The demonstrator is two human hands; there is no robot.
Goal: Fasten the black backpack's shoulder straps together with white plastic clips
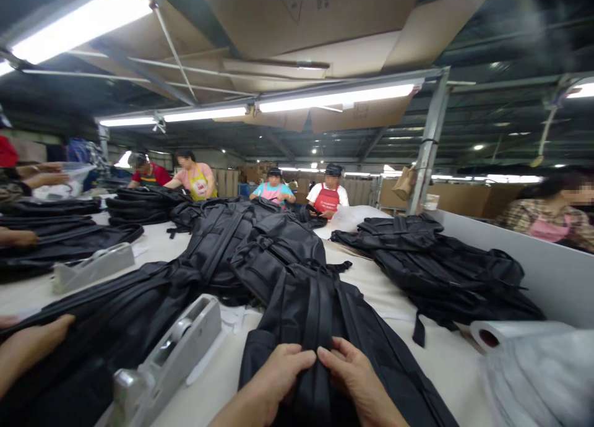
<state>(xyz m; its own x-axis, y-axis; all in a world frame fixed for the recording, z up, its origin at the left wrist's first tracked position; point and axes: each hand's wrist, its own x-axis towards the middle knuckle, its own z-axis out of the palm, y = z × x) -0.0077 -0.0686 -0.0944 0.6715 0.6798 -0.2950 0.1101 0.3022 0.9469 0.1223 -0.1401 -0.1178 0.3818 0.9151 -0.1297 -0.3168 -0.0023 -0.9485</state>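
Pinching the straps (320, 312), the left hand (278, 377) is held with fingers together; beneath and beyond them the black backpack (369, 340) is spread, probably soft, light, slightly slippery, best gripped by those straps; the right hand (355, 374) is likewise closed there.

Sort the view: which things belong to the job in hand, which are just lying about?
In the job:
left hand and right hand, both at the strap
black backpack

Apparently just lying about:
nearest grey tape dispenser
white roll at right
bag pile at right
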